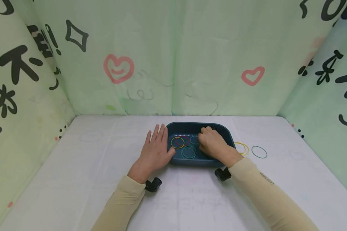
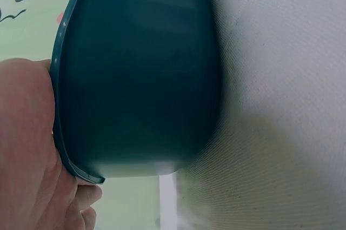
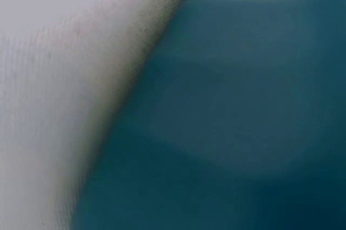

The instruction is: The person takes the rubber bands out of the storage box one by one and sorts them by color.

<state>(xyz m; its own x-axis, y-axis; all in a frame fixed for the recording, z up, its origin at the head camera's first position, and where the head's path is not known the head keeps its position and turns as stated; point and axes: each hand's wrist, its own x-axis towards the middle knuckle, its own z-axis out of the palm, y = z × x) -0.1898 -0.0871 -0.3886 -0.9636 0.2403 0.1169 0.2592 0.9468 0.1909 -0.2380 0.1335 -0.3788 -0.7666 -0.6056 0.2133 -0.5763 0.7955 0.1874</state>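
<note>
so my left hand (image 1: 156, 150) is flat, fingers straight, against the left edge of the tray (image 1: 199, 163), which sits toward the desk's far edge; my right hand (image 1: 215, 143) is curled inside the tray's right half, can't tell if it's pinching the green band (image 1: 191, 141) beside it; lifting carelessly could flick that out, and my wrist could snag the yellow bands (image 1: 248, 150) just beyond the tray's right edge; pushing too hard on the left could skid the tray
</note>
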